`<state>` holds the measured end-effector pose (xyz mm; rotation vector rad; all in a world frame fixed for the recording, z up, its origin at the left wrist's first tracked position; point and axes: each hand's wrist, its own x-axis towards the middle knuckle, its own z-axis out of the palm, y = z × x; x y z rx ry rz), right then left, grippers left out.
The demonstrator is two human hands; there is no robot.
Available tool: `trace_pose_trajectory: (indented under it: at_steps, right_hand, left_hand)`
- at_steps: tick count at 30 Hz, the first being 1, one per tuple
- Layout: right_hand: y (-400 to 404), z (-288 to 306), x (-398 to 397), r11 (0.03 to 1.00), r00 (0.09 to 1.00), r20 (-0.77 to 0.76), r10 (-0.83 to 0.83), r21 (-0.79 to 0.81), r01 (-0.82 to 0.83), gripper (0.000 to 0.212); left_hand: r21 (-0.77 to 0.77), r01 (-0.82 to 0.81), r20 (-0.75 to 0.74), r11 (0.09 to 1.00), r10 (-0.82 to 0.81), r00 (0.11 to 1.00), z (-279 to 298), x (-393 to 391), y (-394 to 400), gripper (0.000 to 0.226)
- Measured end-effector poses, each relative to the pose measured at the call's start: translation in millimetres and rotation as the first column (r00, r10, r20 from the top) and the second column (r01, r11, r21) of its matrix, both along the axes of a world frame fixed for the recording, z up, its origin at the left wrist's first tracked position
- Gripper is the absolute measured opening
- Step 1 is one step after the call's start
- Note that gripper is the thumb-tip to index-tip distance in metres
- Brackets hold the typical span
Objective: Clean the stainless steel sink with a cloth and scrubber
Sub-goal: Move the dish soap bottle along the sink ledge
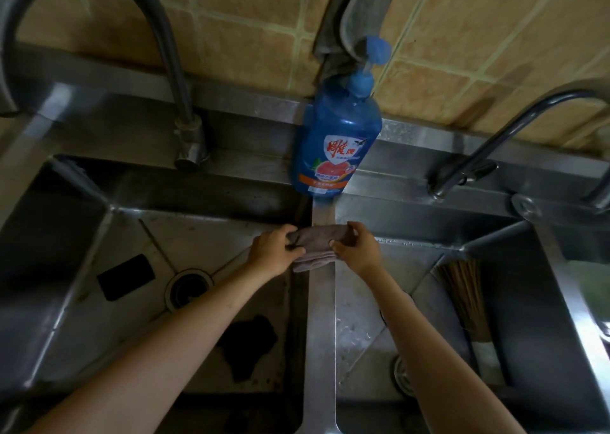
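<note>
At the far left a dark curved gooseneck tap (158, 47) arches over the left basin of the stainless steel double sink (204, 232); on that basin's floor lie a flat black rectangular pad (126, 276), which may be the scrubber though I cannot tell, a round steel drain (188, 289), and a dark crumpled scrap (247, 344) nearer the front. The left hand (275, 248) has its fingers curled round the left end of a folded grey-brown cloth (317, 247); the cloth lies across the narrow steel divider (321, 334) between the basins; the right hand (358, 248) pinches its right end between thumb and curled fingers. Behind them, on the back ledge of the surface, stands a blue plastic pump bottle of dish soap (333, 143); a grey rag (356, 20) hangs on the tiled wall above it. The right basin holds a bamboo whisk brush (465, 304) leaning on its side wall; a second thin tap (495, 136) bends over it.

The cloth looks soft, limp and light, probably damp; it should fold and bunch freely, so gripping both ends as now, or wadding it in one palm, seems best; the steel is likely slick when wet.
</note>
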<state>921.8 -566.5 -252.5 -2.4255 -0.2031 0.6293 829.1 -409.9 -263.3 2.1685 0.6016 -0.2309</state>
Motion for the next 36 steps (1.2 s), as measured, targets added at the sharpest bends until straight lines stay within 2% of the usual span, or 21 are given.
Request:
trace_pose_trajectory:
  at_steps: [4,9,13,16,20,22,28,36]
  right_hand:
    - [4.1,-0.4,0.9,0.999,0.999,-0.003,-0.037,0.012,0.037,0.066]
    - [4.2,11.4,16.1,1.000,0.999,-0.035,0.023,0.001,-0.023,0.071]
    - [15.8,26.2,42.2,0.999,0.998,0.051,0.044,0.001,-0.044,0.076]
    - [32.3,34.6,61.1,0.996,0.996,0.053,0.066,0.052,-0.069,0.085]
    - [52.1,41.5,78.5,0.979,0.999,0.045,0.014,0.205,-0.023,0.078]
    - [56.4,43.0,82.8,0.977,0.997,0.073,-0.009,0.213,-0.007,0.072]
    - [59.3,43.8,84.7,0.977,0.996,0.064,0.054,0.204,-0.066,0.069]
    - [64.4,41.0,75.8,0.963,0.995,0.102,0.005,0.268,-0.032,0.069]
  left_hand:
    - [0.032,-0.012,0.064,0.999,0.010,0.998,0.9,8.5,6.8,0.050]
    - [0.007,0.017,0.012,1.000,-0.017,1.000,1.7,16.0,20.6,0.064]
    - [0.120,-0.067,0.132,0.990,0.051,0.990,18.5,39.2,42.8,0.072]
    - [0.150,-0.091,0.151,0.985,0.068,0.986,37.5,62.9,57.9,0.086]
    - [0.055,0.015,0.230,0.998,-0.027,0.973,55.8,87.0,63.4,0.085]
    - [-0.009,0.056,0.262,0.998,-0.052,0.964,57.1,95.7,63.2,0.086]
    - [-0.121,0.044,0.253,0.992,-0.012,0.967,51.4,106.4,64.7,0.085]
    - [-0.316,0.022,0.255,0.948,0.063,0.965,49.6,109.9,57.2,0.083]
